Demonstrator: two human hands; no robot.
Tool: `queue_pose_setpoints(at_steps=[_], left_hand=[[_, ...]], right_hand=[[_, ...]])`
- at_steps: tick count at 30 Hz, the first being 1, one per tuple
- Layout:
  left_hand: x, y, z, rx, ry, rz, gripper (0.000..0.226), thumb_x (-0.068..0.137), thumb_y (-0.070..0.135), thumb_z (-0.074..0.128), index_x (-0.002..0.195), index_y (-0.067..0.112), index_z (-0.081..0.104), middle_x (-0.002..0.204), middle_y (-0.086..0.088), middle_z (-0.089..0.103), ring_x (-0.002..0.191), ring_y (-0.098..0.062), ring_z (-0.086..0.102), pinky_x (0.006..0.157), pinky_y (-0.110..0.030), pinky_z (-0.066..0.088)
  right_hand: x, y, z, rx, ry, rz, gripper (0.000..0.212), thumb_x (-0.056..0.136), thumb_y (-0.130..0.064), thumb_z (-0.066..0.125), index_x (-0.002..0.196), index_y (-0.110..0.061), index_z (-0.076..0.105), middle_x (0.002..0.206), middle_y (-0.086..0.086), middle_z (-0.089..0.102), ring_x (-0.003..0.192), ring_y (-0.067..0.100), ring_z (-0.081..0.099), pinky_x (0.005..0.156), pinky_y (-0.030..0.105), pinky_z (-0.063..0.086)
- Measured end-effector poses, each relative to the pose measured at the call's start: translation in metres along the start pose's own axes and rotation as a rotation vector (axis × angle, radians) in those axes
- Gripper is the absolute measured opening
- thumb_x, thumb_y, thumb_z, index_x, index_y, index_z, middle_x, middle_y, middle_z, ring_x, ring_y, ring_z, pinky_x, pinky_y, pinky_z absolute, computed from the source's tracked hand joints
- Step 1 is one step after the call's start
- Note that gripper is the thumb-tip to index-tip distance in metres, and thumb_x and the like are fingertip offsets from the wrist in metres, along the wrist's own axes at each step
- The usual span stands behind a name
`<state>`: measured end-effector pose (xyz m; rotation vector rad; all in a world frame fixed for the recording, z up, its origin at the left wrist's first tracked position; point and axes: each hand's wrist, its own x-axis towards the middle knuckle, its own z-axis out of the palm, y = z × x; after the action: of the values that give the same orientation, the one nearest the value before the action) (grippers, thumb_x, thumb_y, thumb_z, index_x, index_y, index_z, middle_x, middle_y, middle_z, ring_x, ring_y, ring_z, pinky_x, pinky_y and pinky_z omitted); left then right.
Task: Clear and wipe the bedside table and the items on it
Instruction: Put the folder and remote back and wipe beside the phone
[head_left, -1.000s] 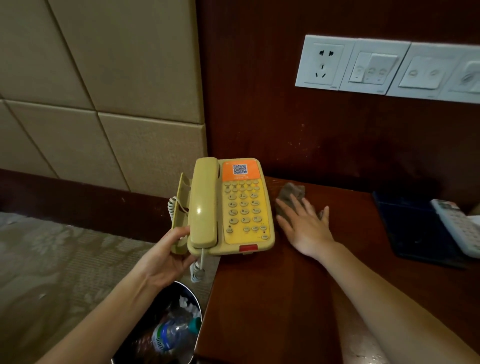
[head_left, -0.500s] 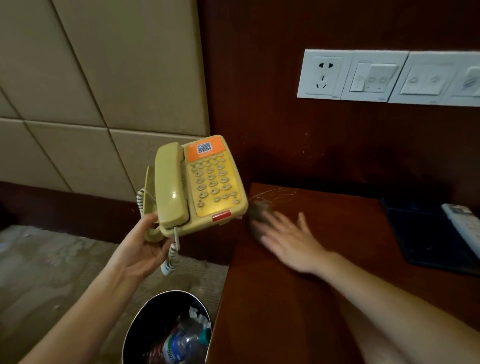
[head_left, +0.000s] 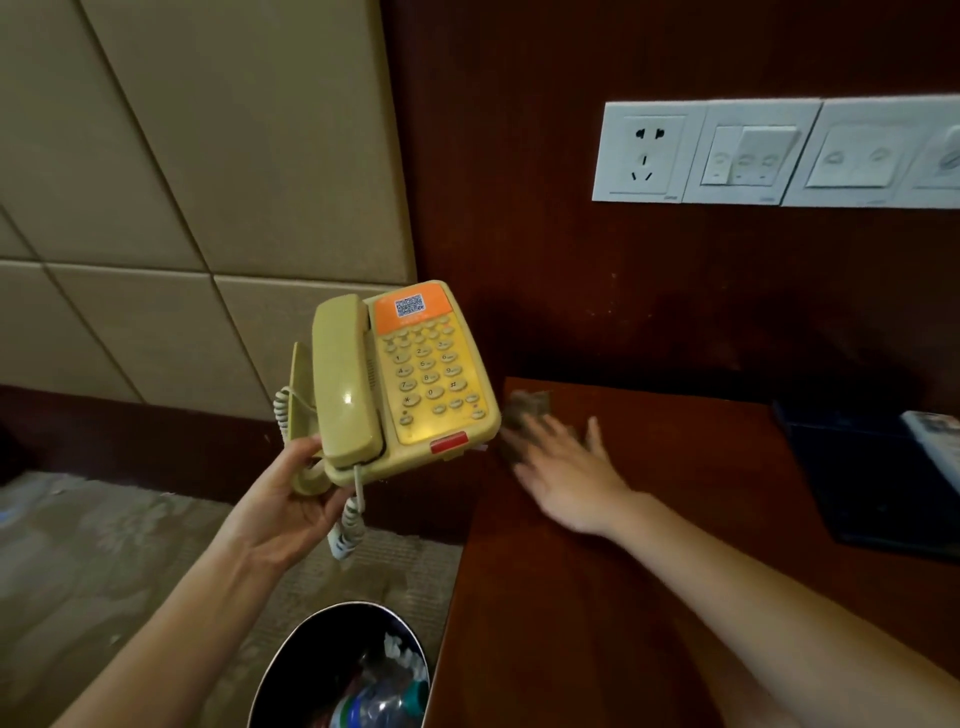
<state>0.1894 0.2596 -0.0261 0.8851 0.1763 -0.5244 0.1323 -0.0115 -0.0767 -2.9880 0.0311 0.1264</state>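
My left hand (head_left: 291, 499) grips the near left corner of a yellow desk telephone (head_left: 410, 374) and holds it in the air, left of the bedside table (head_left: 649, 519). Its handset lies in the cradle and the coiled cord dangles below. On the table's far left corner my right hand (head_left: 566, 473) presses flat, fingers straight, on a small grey-brown cloth (head_left: 527, 413). The hand and cloth are blurred by motion.
A dark tray (head_left: 857, 467) with a remote control (head_left: 935, 447) lies at the table's right. A black waste bin (head_left: 291, 670) holding a plastic bottle stands on the carpet below the phone. White wall sockets and switches (head_left: 769, 156) sit above the table.
My left hand lifted the telephone off the table and out to the left, where it now hangs. My right hand slid the cloth left into the corner where the phone stood.
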Motion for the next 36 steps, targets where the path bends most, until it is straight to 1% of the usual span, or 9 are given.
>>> queue_pose_setpoints(at_steps=[2,4,6,10,16,23,28,34,36], left_hand=[[-0.005,0.0,0.005,0.001,-0.01,-0.016,0.007,0.081,0.016,0.065,0.077,0.011,0.061,0.062,-0.003,0.069,0.051,-0.012,0.067,0.043,-0.021,0.054],[-0.007,0.001,0.009,0.013,-0.061,-0.027,0.036,0.037,0.013,0.093,0.065,0.01,0.07,0.064,-0.004,0.069,0.053,-0.014,0.068,0.044,-0.024,0.055],[-0.006,0.001,0.009,0.022,-0.084,-0.022,0.055,0.007,0.014,0.096,0.057,0.01,0.073,0.066,-0.005,0.071,0.056,-0.015,0.07,0.046,-0.026,0.056],[-0.002,-0.005,0.008,0.011,-0.073,-0.029,0.047,0.024,0.011,0.095,0.065,0.009,0.073,0.067,-0.007,0.071,0.057,-0.016,0.07,0.047,-0.026,0.057],[0.009,-0.014,-0.001,-0.006,-0.073,-0.028,0.06,0.003,0.016,0.096,0.059,0.01,0.075,0.069,-0.008,0.071,0.057,-0.017,0.07,0.045,-0.026,0.056],[0.018,-0.015,0.003,-0.047,-0.066,-0.049,0.063,0.006,0.015,0.096,0.064,0.007,0.074,0.077,-0.009,0.071,0.062,-0.019,0.071,0.05,-0.027,0.058],[0.014,-0.013,0.006,-0.011,-0.084,-0.038,0.059,0.006,0.018,0.096,0.06,0.01,0.074,0.072,-0.005,0.07,0.058,-0.016,0.069,0.051,-0.025,0.058],[0.005,-0.011,-0.003,0.011,-0.075,-0.049,0.049,0.025,0.015,0.095,0.067,0.008,0.073,0.066,-0.006,0.069,0.053,-0.016,0.068,0.044,-0.024,0.056],[0.004,-0.011,-0.005,0.024,-0.088,-0.055,0.056,0.012,0.015,0.096,0.063,0.008,0.074,0.066,-0.008,0.07,0.053,-0.016,0.068,0.041,-0.024,0.054]], right_hand=[[-0.009,-0.028,0.005,0.025,-0.024,-0.13,0.048,0.102,-0.046,0.017,0.149,-0.044,0.01,0.161,-0.007,-0.002,0.148,0.018,-0.007,0.113,0.057,-0.016],[-0.019,-0.039,0.008,0.045,-0.041,-0.199,0.047,0.102,-0.045,0.019,0.148,-0.045,0.013,0.161,-0.01,-0.001,0.148,0.014,-0.008,0.114,0.053,-0.017],[-0.025,-0.031,0.008,0.025,-0.033,-0.236,0.047,0.102,-0.044,0.018,0.149,-0.045,0.011,0.16,-0.011,-0.002,0.147,0.012,-0.008,0.115,0.051,-0.015],[-0.004,0.032,-0.008,-0.02,-0.022,-0.043,0.049,0.103,-0.039,0.019,0.151,-0.038,0.006,0.161,-0.007,-0.002,0.148,0.014,-0.003,0.116,0.05,-0.008],[0.035,0.079,-0.015,-0.003,-0.01,0.291,0.054,0.103,-0.043,0.016,0.154,-0.028,0.004,0.161,0.002,-0.001,0.148,0.021,-0.003,0.117,0.05,-0.005],[0.033,-0.049,0.001,-0.083,-0.04,-0.211,0.047,0.102,-0.041,0.021,0.148,-0.033,0.027,0.159,-0.002,0.017,0.147,0.021,0.005,0.117,0.054,-0.004],[0.035,-0.039,-0.007,-0.051,-0.03,-0.243,0.047,0.104,-0.033,0.023,0.15,-0.029,0.023,0.158,-0.002,0.023,0.147,0.019,0.013,0.118,0.05,0.0],[0.059,0.066,-0.014,0.112,0.077,0.328,0.052,0.103,-0.031,0.02,0.153,-0.019,0.014,0.161,-0.003,0.011,0.148,0.017,0.003,0.117,0.051,-0.003],[0.055,0.078,-0.012,0.126,0.105,0.401,0.053,0.102,-0.029,0.022,0.153,-0.02,0.011,0.161,-0.002,0.012,0.148,0.019,0.002,0.117,0.052,-0.004]])
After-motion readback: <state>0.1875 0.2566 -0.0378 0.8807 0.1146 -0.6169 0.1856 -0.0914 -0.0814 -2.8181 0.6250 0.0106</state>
